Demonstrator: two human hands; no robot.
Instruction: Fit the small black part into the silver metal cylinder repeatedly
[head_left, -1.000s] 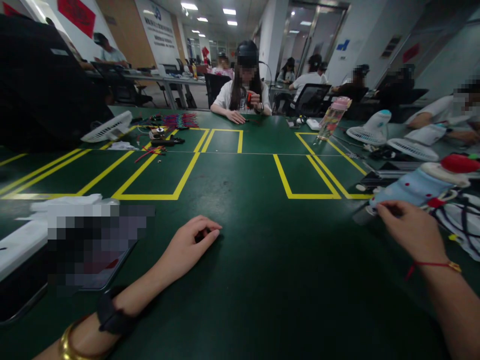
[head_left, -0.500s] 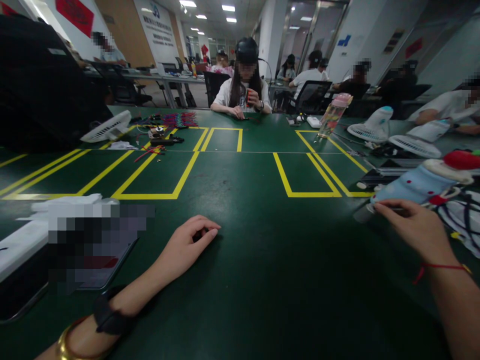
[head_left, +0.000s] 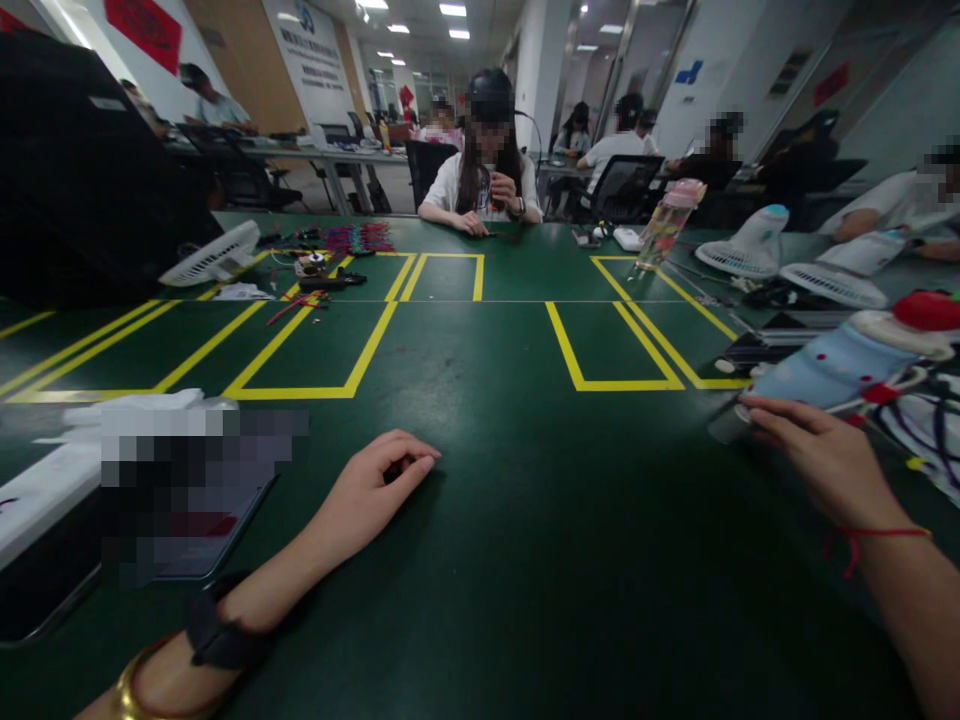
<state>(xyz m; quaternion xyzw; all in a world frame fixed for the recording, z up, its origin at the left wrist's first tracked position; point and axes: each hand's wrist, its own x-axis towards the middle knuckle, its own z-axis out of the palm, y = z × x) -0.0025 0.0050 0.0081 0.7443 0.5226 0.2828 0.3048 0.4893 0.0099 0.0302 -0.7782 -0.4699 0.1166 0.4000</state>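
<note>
My left hand point(head_left: 382, 490) rests on the green table point(head_left: 480, 520), fingers curled in and thumb tip close to the fingertips. Nothing shows between them. On the right, my right hand point(head_left: 829, 455) pinches the near end of a small grey cylinder point(head_left: 729, 424) lying at the table surface; its exact kind is too blurred to tell. Just behind those fingers lies a light-blue bottle point(head_left: 821, 365) with a red top, tipped on its side. White and dark cables point(head_left: 930, 430) lie beside that hand.
A phone point(head_left: 217, 540) and a white box point(head_left: 52, 490) lie to the left. Yellow tape point(head_left: 300, 393) marks rectangles on the table. Farther off are small fans point(head_left: 742, 255), a pink-lidded bottle point(head_left: 667, 225), coloured wires point(head_left: 360, 238) and a seated person point(head_left: 487, 190) opposite.
My right hand has shifted slightly to the left and down at the grey cylinder, showing more of its end. The left hand stays in place. The view has tilted very slightly.
</note>
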